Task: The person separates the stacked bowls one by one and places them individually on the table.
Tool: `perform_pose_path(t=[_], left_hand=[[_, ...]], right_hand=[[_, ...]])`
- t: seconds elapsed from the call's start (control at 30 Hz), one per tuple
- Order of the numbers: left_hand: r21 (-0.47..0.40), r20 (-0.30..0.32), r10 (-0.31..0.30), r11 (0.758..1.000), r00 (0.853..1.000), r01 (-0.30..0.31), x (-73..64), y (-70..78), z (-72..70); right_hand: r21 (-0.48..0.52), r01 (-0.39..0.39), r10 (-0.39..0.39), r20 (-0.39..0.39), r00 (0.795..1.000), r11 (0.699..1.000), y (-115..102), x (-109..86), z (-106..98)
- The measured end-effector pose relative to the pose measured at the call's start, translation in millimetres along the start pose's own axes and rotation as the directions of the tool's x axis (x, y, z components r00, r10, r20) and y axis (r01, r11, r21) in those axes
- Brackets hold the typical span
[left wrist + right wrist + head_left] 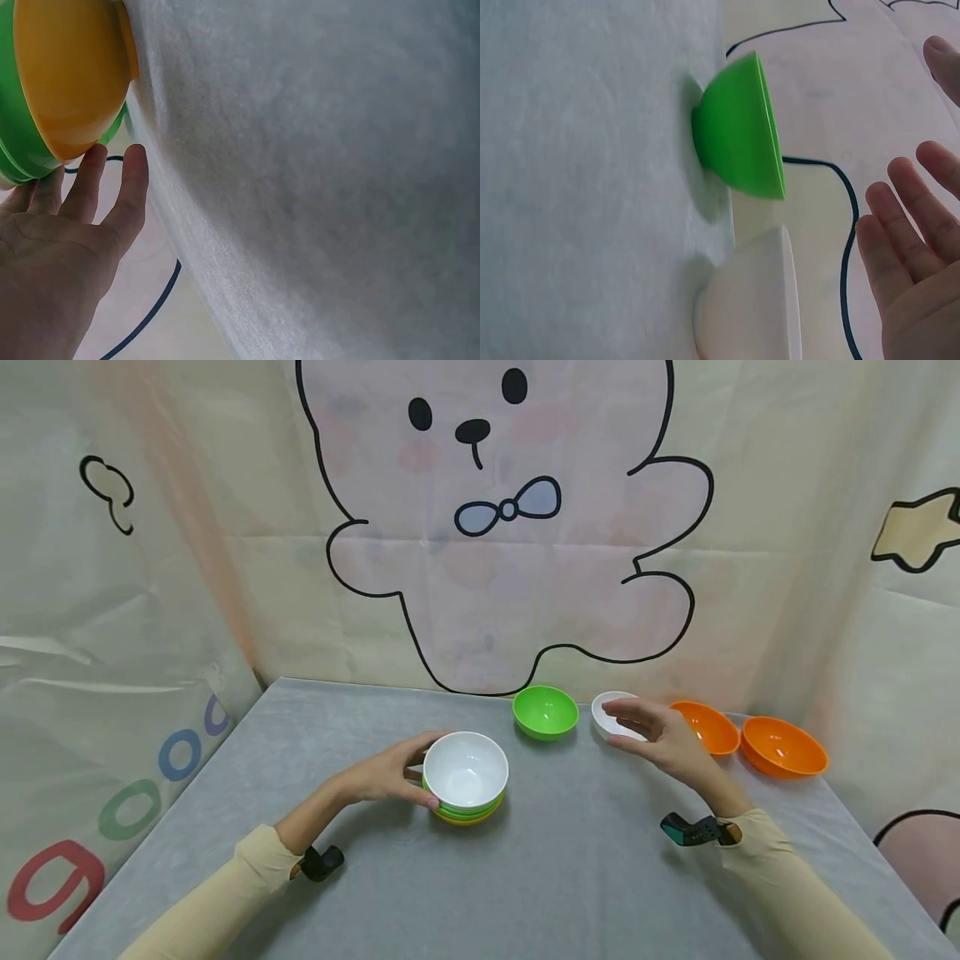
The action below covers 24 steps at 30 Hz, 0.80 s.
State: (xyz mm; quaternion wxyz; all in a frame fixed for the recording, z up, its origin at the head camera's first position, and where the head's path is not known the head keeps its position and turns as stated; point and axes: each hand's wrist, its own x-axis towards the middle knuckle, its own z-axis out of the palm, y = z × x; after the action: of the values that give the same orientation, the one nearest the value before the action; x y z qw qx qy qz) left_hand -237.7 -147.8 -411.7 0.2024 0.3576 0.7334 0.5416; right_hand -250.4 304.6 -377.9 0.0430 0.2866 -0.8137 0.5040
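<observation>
In the head view a stack of bowls (465, 770) stands on the cloth, a white one on top, green below and a yellow-orange one (71, 75) at the bottom. My left hand (397, 770) holds the stack's left side, thumb at the front and fingers behind. My right hand (663, 739) hovers with spread, gently bent fingers over a white bowl (604, 720), partly covering it. Nothing is in that hand; the right wrist view shows its fingers apart from the white bowl (750, 300). A green bowl (546, 712) sits just left of the white one.
Two orange bowls, one (708, 728) partly behind my right hand and another (783, 747) at the table's right edge, continue the row. Grey cloth covers the table (570, 877). A printed curtain (480, 610) hangs directly behind the table's back edge.
</observation>
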Motion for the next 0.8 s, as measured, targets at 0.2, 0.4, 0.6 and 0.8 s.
perform_pose_path(t=[0.2, 0.4, 0.6, 0.8], left_hand=[[0.008, 0.001, -0.002, 1.000, 1.000, 0.002, 0.4, -1.0, -0.7], [0.006, 0.000, -0.005, 1.000, 1.000, 0.005, -0.3, -0.9, -0.6], [-0.002, 0.002, -0.001, 1.000, 1.000, 0.001, -0.5, -1.3, -1.1], [0.002, 0.004, -0.008, 1.000, 1.000, 0.008, 0.1, -2.4, -1.3]], right_hand=[[0.027, 0.056, -0.056, 0.020, 0.998, 0.998, -2.9, 9.2, 15.5], [0.055, 0.061, -0.064, 0.052, 0.997, 0.997, -5.9, 18.8, 30.1], [0.088, 0.057, -0.064, 0.077, 0.995, 0.995, -9.5, 27.0, 45.9], [0.146, 0.093, -0.109, 0.110, 0.988, 0.985, -11.5, 33.9, 60.8]])
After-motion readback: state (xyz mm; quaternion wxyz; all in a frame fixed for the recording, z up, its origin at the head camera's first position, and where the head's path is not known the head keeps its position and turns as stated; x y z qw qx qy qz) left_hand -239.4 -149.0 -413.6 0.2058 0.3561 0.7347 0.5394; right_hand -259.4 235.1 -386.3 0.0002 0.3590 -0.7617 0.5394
